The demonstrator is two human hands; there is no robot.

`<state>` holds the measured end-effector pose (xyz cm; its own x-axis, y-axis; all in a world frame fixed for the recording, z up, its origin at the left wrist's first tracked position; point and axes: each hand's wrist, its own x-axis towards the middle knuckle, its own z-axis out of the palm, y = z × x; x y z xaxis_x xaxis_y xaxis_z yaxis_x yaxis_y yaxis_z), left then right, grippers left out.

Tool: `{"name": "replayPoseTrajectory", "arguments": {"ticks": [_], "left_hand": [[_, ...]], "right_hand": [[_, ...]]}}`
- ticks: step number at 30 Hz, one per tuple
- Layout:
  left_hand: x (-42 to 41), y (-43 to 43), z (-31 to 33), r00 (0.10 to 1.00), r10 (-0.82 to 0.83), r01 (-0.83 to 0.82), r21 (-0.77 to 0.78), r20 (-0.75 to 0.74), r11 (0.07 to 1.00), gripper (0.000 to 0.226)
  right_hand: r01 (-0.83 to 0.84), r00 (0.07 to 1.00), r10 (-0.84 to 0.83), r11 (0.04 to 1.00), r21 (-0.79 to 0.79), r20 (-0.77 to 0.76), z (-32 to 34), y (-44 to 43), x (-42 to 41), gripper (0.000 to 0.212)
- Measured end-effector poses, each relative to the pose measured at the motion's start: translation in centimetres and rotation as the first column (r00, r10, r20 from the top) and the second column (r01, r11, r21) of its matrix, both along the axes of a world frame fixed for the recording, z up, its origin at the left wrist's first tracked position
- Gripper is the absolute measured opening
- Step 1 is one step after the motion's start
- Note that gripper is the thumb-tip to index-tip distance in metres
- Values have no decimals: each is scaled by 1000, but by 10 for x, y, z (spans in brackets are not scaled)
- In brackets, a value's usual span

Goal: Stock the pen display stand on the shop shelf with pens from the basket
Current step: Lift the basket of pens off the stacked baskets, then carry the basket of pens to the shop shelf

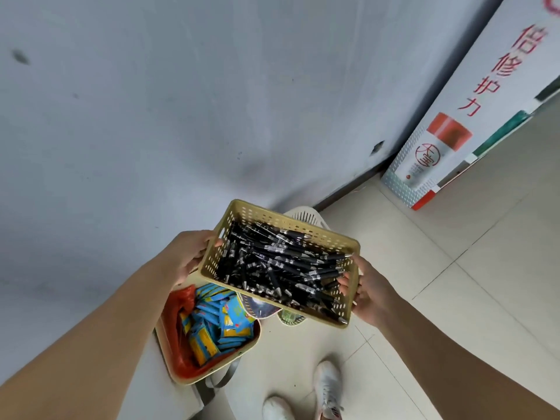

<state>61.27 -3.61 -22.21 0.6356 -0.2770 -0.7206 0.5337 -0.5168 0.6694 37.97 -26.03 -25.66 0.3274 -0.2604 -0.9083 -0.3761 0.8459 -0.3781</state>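
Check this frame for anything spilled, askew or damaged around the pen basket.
Nothing is spilled or broken. The yellow basket looks tilted, held between the left hand and right hand, and the black pens lie in a jumbled heap; one tip at the near right corner seems to poke over the rim.
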Motion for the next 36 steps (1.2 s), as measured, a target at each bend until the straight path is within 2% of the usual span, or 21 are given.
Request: {"name": "replayPoseTrajectory", "arguments": {"ticks": [7, 12, 19, 23, 36], "left_hand": [[-14, -9, 83, 999, -1, -7, -158, -50, 987, 19], [-22, -19, 132, 997, -42, 25, -245, -63, 969, 15], [-40, -49, 162, 998, -64, 65, -269, 11, 961, 18], [-55, -77, 174, 993, -117, 110, -289, -6, 951, 22], [-146, -215, 196, 986, -166, 160, -297, 3, 941, 14]], "right_hand": [[67, 990, -62, 997, -33, 124, 70, -30, -10, 79], [76, 977, -57, 993, -85, 207, 119, -57, -22, 72], [146, 966, -97, 970, -193, 242, 166, -83, -42, 68], [220, 958, -162, 944, -247, 237, 187, -100, -63, 67], [328, 933, -264, 904, -274, 244, 213, -199, -175, 65]]}}
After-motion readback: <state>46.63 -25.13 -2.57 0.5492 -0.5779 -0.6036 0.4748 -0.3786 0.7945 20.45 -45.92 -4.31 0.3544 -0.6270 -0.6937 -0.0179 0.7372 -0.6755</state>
